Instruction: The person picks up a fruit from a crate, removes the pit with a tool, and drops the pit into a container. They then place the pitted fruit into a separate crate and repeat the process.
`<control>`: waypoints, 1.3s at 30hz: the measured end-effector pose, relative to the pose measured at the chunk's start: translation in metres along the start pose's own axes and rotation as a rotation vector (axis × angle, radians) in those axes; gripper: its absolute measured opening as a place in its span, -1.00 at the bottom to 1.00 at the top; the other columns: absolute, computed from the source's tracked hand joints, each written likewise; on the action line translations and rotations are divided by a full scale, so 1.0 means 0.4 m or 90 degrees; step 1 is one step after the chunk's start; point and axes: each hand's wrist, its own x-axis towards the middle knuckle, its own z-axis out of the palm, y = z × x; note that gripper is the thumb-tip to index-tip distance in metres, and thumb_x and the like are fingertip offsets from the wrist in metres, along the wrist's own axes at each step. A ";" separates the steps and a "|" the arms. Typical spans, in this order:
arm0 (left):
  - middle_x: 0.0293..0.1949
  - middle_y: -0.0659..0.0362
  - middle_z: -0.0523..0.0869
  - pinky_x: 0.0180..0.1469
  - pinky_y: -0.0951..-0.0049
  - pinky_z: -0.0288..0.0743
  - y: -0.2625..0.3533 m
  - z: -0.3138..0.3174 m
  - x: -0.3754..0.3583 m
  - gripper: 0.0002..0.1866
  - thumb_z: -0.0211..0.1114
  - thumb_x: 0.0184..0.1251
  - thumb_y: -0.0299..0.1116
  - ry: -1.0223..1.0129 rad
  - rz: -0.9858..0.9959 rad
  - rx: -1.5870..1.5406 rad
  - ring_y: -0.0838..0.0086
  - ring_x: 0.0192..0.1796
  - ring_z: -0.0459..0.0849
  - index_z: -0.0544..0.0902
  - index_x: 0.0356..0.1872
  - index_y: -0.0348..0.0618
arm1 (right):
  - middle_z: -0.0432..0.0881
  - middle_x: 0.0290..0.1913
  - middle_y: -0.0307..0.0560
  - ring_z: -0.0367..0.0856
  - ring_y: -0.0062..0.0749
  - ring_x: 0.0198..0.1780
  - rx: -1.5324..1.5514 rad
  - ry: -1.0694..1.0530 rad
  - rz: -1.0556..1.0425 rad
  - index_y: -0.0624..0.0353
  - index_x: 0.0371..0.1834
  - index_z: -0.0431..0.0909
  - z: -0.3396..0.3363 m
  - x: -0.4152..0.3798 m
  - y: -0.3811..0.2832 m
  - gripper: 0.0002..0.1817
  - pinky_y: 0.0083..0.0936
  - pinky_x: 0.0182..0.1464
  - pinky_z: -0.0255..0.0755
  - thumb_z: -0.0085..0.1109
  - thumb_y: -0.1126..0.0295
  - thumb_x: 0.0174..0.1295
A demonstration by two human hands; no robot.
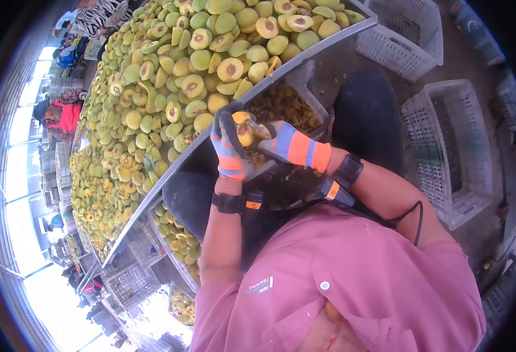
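My left hand [229, 145], in a grey, orange and blue glove, is wrapped round a yellow halved fruit [244, 129]. Against the fruit's right side is my right hand [290, 144], in a matching glove, its fingers closed on a small tool [260, 129] that is mostly hidden. Both hands are above my lap, at the near edge of a large table [181, 154] heaped with green and yellow halved fruit [193, 86]. Below and beyond the hands, a container [322, 108] holds brownish-yellow scraps [284, 107].
Empty-looking white crates [458, 202] [413, 64] stand on the floor at right. More halved fruit [178, 237] fills a crate beside my left leg. A person in red [64, 117] sits across the table at far left. Other people and stacked crates [130, 284] are farther left.
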 end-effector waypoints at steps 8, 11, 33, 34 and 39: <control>-0.14 0.12 0.63 -0.05 0.38 0.56 -0.037 -0.053 0.000 -0.70 0.14 0.46 -0.24 -0.036 -0.394 -0.268 0.44 -0.14 0.63 0.49 0.01 -0.26 | 0.68 -0.30 -0.06 0.59 -0.37 -0.31 -0.089 0.131 -0.239 0.18 -0.16 0.59 -0.033 0.043 0.023 -0.74 -0.41 -0.18 0.46 0.24 0.31 0.12; -0.08 0.12 0.62 -0.04 0.37 0.57 -0.134 -0.071 -0.023 -0.53 0.07 0.47 0.01 -0.183 -0.194 -0.100 0.44 -0.08 0.62 0.47 0.11 -0.19 | 0.66 -0.35 -0.16 0.54 -0.49 -0.31 -0.045 0.005 -0.079 0.18 -0.18 0.61 -0.041 0.027 -0.009 -0.71 -0.46 -0.20 0.44 0.34 0.27 0.10; -0.10 0.05 0.66 -0.05 0.43 0.51 -0.044 -0.010 -0.031 -0.62 -0.06 0.55 -0.23 0.037 -0.082 -0.005 0.42 -0.13 0.62 0.54 0.03 -0.37 | 0.67 -0.40 -0.01 0.61 -0.39 -0.35 -0.023 0.027 0.026 0.27 -0.22 0.64 0.005 0.023 0.025 -0.74 -0.43 -0.26 0.48 0.19 0.35 0.09; -0.10 0.05 0.66 -0.04 0.42 0.50 -0.041 -0.008 -0.029 -0.62 -0.06 0.55 -0.22 0.012 -0.036 0.067 0.41 -0.13 0.62 0.55 0.02 -0.37 | 0.67 -0.39 -0.05 0.59 -0.45 -0.35 -0.026 0.023 0.039 0.27 -0.18 0.63 0.003 0.022 0.024 -0.75 -0.45 -0.26 0.47 0.20 0.37 0.11; -0.16 -0.04 0.68 -0.02 0.31 0.52 -0.031 -0.006 -0.021 -0.72 0.09 0.40 -0.32 -0.020 0.075 0.295 0.14 -0.09 0.67 0.59 -0.03 -0.28 | 0.66 -0.37 0.17 0.66 -0.07 -0.30 -0.079 0.053 -0.007 0.31 -0.25 0.61 0.010 0.042 0.076 -0.71 -0.31 -0.23 0.50 0.19 0.31 0.06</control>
